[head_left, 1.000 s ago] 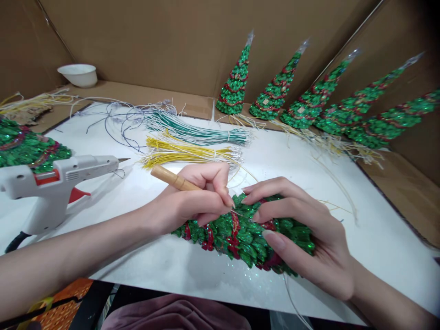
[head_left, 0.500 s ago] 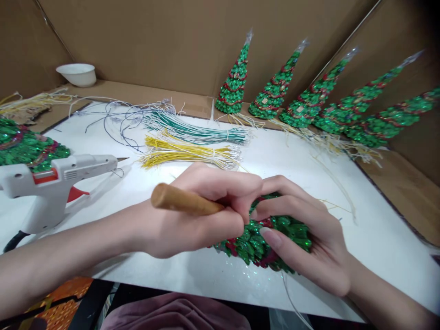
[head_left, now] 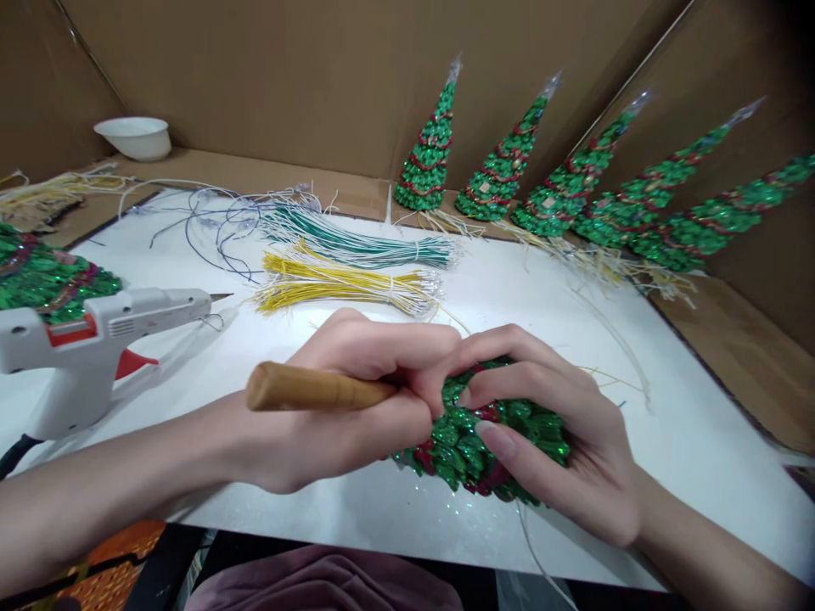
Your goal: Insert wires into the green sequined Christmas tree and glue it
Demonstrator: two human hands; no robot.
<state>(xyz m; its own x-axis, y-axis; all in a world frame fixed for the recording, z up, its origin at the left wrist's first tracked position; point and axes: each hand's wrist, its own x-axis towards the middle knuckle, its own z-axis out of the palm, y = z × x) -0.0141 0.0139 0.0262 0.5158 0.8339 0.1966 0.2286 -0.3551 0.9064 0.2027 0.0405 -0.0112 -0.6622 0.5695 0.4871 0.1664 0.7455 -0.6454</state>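
My left hand (head_left: 356, 407) is closed round a tool with a wooden handle (head_left: 318, 388); the tool's working end is hidden behind my fingers, close to the tree. A green glittery Christmas tree ornament (head_left: 471, 454) with red garland lies on its side on the white table. My right hand (head_left: 566, 433) grips it, thumb on the near side and fingers over the top. The fingertips of both hands meet at the tree. A thin white wire (head_left: 531, 543) trails from beneath it toward the table's front edge.
A glue gun (head_left: 108, 339) lies at left beside another tree (head_left: 51, 276). Behind my hands are yellow wires (head_left: 344, 284) and green wires (head_left: 356, 238) in bundles. Several finished-looking trees (head_left: 426, 161) stand at the back right. A white bowl (head_left: 137, 138) sits at the back left.
My left hand and the wooden-handled tool have shifted slightly left and down, with the handle now more level. My right hand keeps its hold on the tree. The whole view has moved slightly.
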